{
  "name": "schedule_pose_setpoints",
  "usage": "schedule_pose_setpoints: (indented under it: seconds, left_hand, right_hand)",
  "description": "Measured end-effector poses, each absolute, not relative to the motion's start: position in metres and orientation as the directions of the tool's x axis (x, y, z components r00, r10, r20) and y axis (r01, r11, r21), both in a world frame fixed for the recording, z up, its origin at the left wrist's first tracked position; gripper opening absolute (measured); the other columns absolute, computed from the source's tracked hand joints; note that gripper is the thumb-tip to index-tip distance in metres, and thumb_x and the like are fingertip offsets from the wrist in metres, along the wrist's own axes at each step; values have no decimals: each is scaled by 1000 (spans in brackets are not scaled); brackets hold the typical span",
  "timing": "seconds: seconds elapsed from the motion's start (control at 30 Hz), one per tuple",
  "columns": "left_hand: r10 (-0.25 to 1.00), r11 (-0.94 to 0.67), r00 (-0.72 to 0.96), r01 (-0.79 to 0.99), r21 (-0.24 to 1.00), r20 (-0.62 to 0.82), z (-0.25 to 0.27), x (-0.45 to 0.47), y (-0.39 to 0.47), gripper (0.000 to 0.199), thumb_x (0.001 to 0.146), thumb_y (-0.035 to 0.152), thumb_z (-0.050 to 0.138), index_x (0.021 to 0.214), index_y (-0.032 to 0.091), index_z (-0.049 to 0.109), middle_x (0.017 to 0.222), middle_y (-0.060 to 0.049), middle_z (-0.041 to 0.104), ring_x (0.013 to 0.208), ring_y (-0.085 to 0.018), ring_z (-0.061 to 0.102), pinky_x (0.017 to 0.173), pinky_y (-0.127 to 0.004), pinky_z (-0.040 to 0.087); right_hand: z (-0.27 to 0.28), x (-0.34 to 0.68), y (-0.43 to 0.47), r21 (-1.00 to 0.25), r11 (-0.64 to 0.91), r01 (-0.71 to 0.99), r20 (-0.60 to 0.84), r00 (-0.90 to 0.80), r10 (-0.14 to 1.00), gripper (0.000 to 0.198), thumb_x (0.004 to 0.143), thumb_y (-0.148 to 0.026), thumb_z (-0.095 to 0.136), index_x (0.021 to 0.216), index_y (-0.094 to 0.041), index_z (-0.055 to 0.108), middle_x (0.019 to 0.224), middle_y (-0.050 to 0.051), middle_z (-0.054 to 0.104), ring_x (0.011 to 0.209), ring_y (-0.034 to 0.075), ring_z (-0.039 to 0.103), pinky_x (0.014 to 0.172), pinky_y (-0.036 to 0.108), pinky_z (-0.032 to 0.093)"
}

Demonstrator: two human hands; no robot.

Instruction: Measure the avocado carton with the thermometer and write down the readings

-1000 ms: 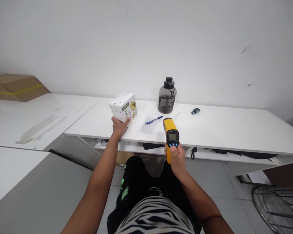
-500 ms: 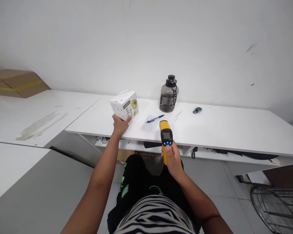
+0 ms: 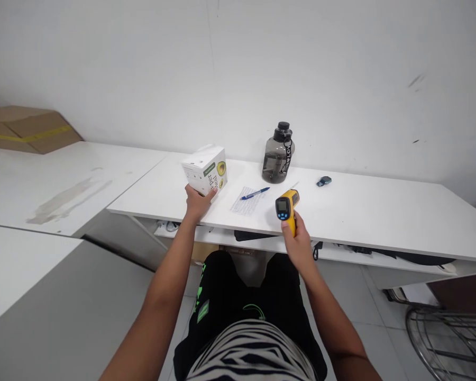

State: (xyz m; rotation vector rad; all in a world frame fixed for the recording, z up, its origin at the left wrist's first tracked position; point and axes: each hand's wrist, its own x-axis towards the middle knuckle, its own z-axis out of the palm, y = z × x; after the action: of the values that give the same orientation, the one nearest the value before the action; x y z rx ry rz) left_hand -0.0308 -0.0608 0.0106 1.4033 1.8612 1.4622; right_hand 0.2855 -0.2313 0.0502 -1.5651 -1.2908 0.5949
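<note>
My left hand [image 3: 199, 203] is closed around the near lower end of a white carton [image 3: 206, 169] with avocado pictures and green lettering. The carton is at the back left of the white desk, its near end slightly tilted up. In my right hand [image 3: 296, 242] is a yellow and black infrared thermometer [image 3: 287, 205], gripped by its handle over the desk's front part. Its small screen and blue buttons face me, and its nose points away to the right. Between the two lie a sheet of handwritten paper [image 3: 244, 203] and a blue pen [image 3: 255, 193] across it.
A dark translucent water jug [image 3: 275, 161] stands near the wall. Right of it lies a small blue-black object [image 3: 323, 181]. A taped cardboard box [image 3: 31, 129] sits on the left table. Under the desk, a shelf [image 3: 222, 235] holds dark items; a metal rack [image 3: 452, 338] stands lower right.
My right hand has moved forward and to the right with the infrared thermometer, whose nose has swung right. My left hand keeps its hold on the carton, nearly unmoved.
</note>
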Motion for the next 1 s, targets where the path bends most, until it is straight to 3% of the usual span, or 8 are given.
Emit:
schedule_pose_setpoints:
  seconds: [0.13,0.27,0.4,0.5,0.63,0.73,0.83,1.0]
  left_hand:
    - [876,29,-447,420,907,179,20,-28,-66,87,70,51,85,136,24,34,149,-18,55,138,-35,56,116,-55,46]
    - [882,79,-449,436,896,140,26,-27,-70,88,69,54,85,135,23,35,147,-18,55,135,-41,56,113,-59,46]
    - [879,79,-456,431,899,141,23,-28,-69,87,68,54,86,133,24,36,144,-17,53,136,-41,54,114,-61,43]
    - [835,3,-494,448,894,245,18,-28,-65,90,63,44,89,132,21,37,145,-18,44,146,-37,39,123,-55,34]
    - [814,-95,-487,425,900,316,11,-31,-60,95,60,37,91,134,22,34,147,-15,35,150,-33,30,125,-49,30]
    - [862,-93,-425,406,909,278,10,-32,-59,98,59,36,93,135,22,31,144,-15,37,146,-32,36,122,-51,35]
    - [860,-73,-428,435,897,278,12,-32,-61,98,59,35,94,133,23,31,143,-14,40,145,-33,40,120,-52,37]
    - [858,-26,-435,494,869,274,17,-28,-65,96,64,36,91,136,23,29,148,-17,43,145,-34,42,118,-51,41]
  right_hand:
    - [53,328,-183,-564,-176,806,154,313,937,66,97,-47,53,153,-12,51,142,19,65,127,35,62,105,46,47]
    - [49,352,-143,-309,-212,927,169,273,947,59,99,-41,52,150,-11,55,131,20,70,123,35,60,100,44,47]
    - [40,362,-114,-281,-234,931,201,295,934,55,99,-43,54,145,-14,61,133,20,68,126,35,55,99,44,47]
    - [36,360,-95,-235,-246,940,287,309,907,53,97,-41,57,140,-12,64,136,23,63,128,38,52,102,50,44]
    - [42,338,-71,-140,-201,969,423,242,873,44,97,-20,48,137,-13,63,140,26,59,136,39,46,113,63,30]
    - [50,309,-55,-146,35,989,292,10,957,51,98,-13,41,146,-17,57,134,23,65,124,34,59,107,55,40]
    - [52,283,-42,-252,220,942,126,-194,973,49,102,-21,44,149,-23,56,127,17,71,109,30,68,94,41,50]
    - [34,274,-30,-343,307,888,155,-269,951,36,105,-28,43,129,-25,70,126,9,73,113,24,68,93,33,49]
